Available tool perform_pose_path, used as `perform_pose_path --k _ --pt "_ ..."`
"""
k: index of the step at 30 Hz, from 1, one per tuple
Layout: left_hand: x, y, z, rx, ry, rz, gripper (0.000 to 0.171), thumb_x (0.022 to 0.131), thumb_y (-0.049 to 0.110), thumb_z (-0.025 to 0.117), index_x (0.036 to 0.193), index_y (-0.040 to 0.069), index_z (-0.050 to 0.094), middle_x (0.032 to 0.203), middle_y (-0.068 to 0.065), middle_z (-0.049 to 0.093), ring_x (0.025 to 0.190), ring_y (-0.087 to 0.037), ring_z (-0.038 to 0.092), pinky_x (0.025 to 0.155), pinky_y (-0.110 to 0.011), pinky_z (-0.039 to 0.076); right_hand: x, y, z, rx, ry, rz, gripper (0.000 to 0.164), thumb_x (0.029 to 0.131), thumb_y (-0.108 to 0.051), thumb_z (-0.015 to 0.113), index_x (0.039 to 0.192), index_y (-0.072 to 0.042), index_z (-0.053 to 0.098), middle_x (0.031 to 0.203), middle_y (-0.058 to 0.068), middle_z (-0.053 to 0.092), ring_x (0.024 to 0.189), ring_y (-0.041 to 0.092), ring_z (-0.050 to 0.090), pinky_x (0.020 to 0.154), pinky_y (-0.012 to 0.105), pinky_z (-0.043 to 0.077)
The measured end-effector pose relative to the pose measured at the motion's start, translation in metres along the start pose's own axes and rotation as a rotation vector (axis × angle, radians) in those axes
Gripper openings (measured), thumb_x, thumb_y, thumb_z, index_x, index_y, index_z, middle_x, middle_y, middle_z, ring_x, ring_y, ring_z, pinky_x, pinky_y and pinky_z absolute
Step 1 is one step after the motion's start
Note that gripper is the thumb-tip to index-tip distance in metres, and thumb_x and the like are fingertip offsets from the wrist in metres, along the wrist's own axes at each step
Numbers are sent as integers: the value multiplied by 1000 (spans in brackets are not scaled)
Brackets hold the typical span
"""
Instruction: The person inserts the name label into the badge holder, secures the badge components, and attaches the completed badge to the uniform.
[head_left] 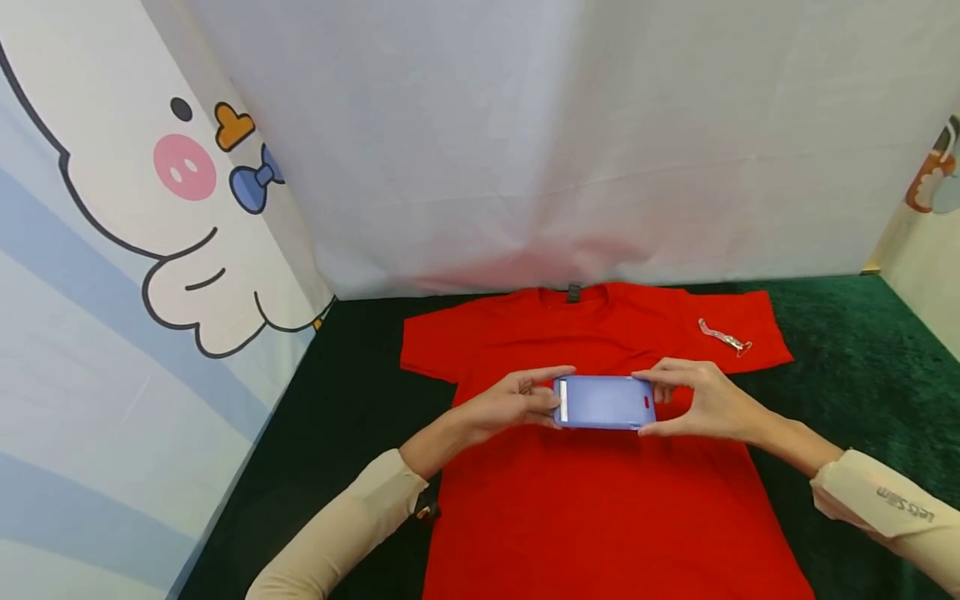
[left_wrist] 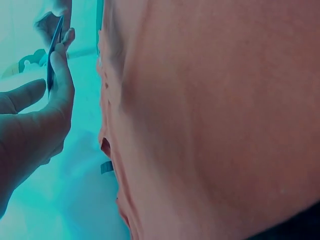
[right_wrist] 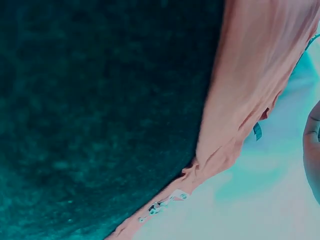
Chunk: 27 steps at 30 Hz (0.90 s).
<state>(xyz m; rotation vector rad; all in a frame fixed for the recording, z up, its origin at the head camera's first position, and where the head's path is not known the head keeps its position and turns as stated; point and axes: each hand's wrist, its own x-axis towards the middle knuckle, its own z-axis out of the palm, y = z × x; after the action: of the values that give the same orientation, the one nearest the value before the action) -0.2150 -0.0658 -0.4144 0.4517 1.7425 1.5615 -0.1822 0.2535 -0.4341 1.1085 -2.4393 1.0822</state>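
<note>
Visibility limits noted

Shirt (head_left: pixel 600 517) cut off by the head view's lower edge; right hand (right_wrist: pixel 312 152) mostly outside the right wrist view; case (left_wrist: pixel 53 50) nearly edge-on in the left wrist view, broad faces not examinable; neck label (head_left: pixel 573 293) too small to read

Shirt (head_left: pixel 607 517) on cloth (head_left: pixel 337 417), card holder (head_left: pixel 606 402) above

The case (head_left: pixel 607 402) looks smooth plastic, the shirt (head_left: pixel 600 517) cloth.

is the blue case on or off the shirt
Off: left hand and right hand hold the blue case, apart from the shirt in the left wrist view.
</note>
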Motion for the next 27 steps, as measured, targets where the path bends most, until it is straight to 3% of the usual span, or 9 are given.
perform_pose_path --k 5,11,17,22,27 --pt "-3 0 -2 -58 -27 5 59 104 2 52 160 16 37 122 -15 68 101 -17 66 98 -32 58 -1 1 -2 -10 -4 11 62 65 -12 96 121 -1 72 95 -7 64 78 3 56 68 22 52" --pt "-4 1 0 -67 -6 15 59 103 -1 54 158 13 40 111 -7 73 96 -16 69 97 -35 58 1 0 -4 7 -12 -4 64 65 -11 96 123 0 72 98 -4 66 78 3 57 67 25 53" --pt "-3 1 2 -45 21 -3 57 103 0 54 157 14 42 126 -22 66 99 -17 67 97 -35 58 3 -1 -1 29 -19 -8 63 65 -11 96 122 1 72 98 -3 67 78 4 57 68 22 52" --pt "-1 4 3 -15 28 -5 53 105 6 53 157 13 42 149 -20 51 110 -23 65 100 -36 57 1 -1 1 33 -15 -10 63 65 -12 96 121 0 72 95 -4 66 78 5 57 68 22 52" --pt "1 3 4 20 76 -4 51 103 7 58 154 11 48 145 -20 58 106 -22 67 99 -38 57 2 -1 3 17 -2 -19 63 65 -11 96 121 0 72 96 -5 66 78 5 57 69 20 52"
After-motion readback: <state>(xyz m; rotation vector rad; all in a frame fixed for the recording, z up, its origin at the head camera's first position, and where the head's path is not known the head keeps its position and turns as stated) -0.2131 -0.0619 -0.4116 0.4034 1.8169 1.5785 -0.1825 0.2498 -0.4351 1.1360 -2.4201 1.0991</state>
